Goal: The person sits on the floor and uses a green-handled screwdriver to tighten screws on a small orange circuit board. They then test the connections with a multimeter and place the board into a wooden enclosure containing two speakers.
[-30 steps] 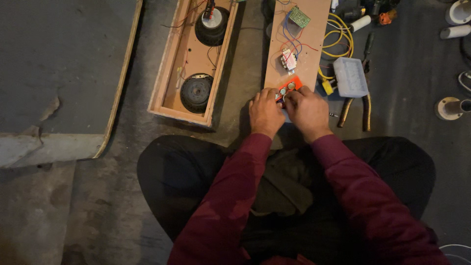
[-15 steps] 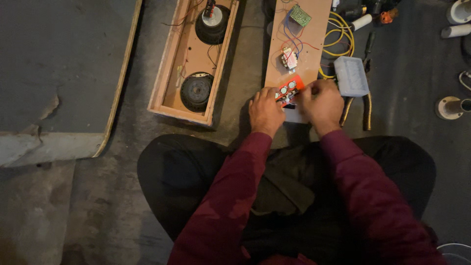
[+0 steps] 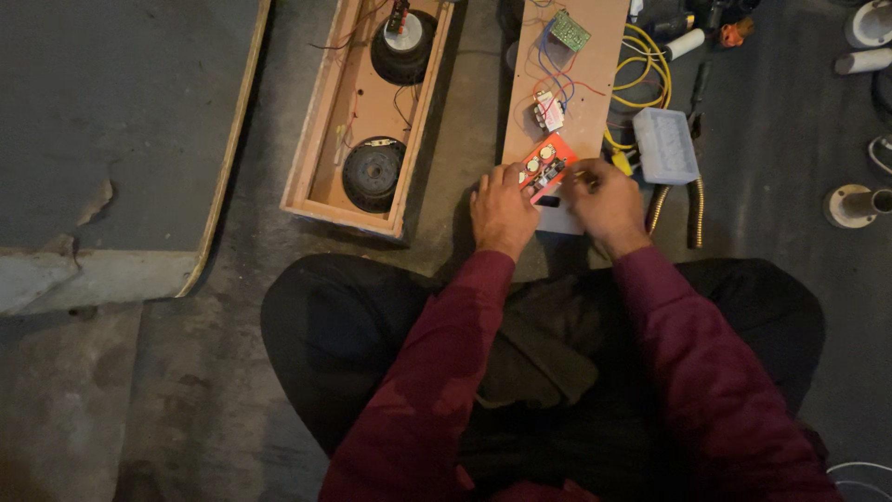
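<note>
1. Fingers of both the left hand [image 3: 502, 212] and right hand [image 3: 606, 202] are pinched on the red board [image 3: 543, 167], steadied from two sides at the plank's near end.
2. The speaker box [image 3: 367, 112] is laid open beside the plank's [image 3: 595, 56] left edge.
3. A pale plastic case [image 3: 664, 145] is set off its right edge.

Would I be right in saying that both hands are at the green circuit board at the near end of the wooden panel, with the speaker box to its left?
Not quite: the head view shows the left hand and right hand at an orange-red circuit board. The green board lies at the wooden panel's far end. The speaker box is indeed left.
</note>
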